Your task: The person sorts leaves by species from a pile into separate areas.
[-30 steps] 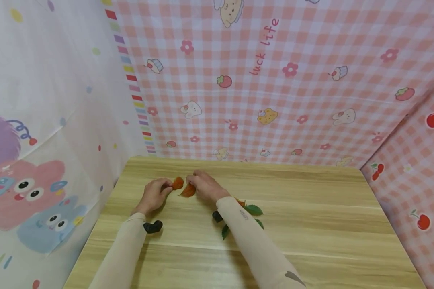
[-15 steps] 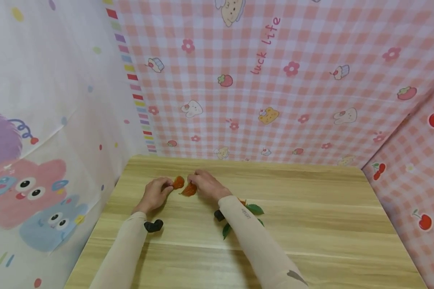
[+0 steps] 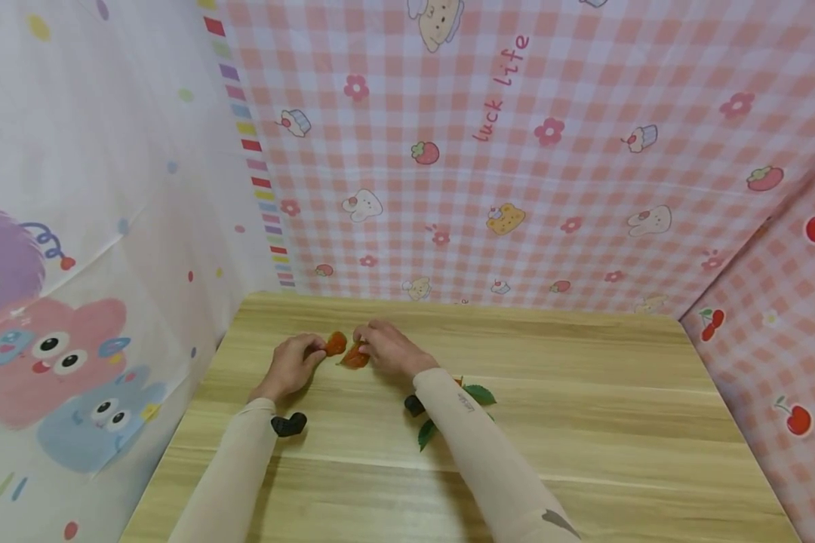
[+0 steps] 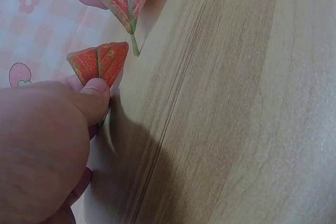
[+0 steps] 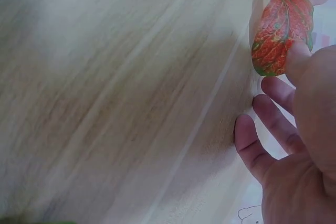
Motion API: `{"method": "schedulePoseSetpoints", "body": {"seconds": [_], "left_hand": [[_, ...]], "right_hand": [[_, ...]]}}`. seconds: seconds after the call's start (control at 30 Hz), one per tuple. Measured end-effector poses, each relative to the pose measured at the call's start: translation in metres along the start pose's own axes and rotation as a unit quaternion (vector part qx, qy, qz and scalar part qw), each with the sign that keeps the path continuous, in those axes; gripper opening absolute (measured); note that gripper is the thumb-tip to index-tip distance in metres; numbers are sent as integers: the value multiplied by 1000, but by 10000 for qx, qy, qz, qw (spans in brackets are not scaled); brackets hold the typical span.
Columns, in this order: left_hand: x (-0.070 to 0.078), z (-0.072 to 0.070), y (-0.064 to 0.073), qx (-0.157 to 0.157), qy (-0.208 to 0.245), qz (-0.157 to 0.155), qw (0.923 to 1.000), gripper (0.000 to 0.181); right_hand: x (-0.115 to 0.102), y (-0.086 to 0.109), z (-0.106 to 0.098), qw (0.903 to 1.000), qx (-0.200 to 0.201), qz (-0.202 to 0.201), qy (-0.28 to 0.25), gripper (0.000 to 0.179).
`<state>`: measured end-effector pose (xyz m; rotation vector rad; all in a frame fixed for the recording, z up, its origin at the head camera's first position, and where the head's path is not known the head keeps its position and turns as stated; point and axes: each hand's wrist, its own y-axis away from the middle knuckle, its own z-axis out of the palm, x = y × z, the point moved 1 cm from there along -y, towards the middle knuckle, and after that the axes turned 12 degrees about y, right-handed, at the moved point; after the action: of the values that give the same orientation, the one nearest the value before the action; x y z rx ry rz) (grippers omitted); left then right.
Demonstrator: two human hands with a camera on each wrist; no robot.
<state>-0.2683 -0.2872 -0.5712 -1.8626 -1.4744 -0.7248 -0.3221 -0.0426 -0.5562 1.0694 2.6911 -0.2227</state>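
Observation:
Toward the back left of the table, my left hand [image 3: 292, 366] pinches an orange-red leaf [image 3: 336, 343] by its lower end. In the left wrist view the thumb lies on this leaf [image 4: 107, 59], which has green along its midrib. Just to the right, my right hand [image 3: 390, 351] holds a second red leaf [image 3: 355, 357], its short stem pointing toward the left hand. The right wrist view shows that leaf [image 5: 275, 30] mottled with green and yellow veins, the thumb pressed on its face. The other right fingers are spread, their tips close to the tabletop.
Green leaves [image 3: 478, 394] and part of an orange one lie partly hidden under the right forearm. Black wrist cameras [image 3: 289, 424] jut from both sleeves. A pink checked cloth [image 3: 475, 181] stands behind the wooden table [image 3: 584, 422], with printed cloths at both sides.
Both hands stay nearly in place. The right fingers have shifted slightly on their leaf, and its face shows a little differently. The head view has moved a touch.

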Motion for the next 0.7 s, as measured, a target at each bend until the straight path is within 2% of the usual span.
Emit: {"method": "schedulePoseSetpoints", "body": {"seconds": [0.3,0.53,0.63,0.7], "left_hand": [[-17,5,-2,122,59,245,9996,8],[-4,2,-1,60,-2,90,9999,9],[-3,1,-2,33,41,-1,10000,10],[-4,1,-2,34,78,56,9999,10]], "right_hand": [[0,4,-4,9985,-284,256,-389,44],[1,5,-4,9965,-459,398,-568,64],[1,5,-4,9955,-485,480,-658,71],[1,5,-4,9952,-517,510,-656,73]]}}
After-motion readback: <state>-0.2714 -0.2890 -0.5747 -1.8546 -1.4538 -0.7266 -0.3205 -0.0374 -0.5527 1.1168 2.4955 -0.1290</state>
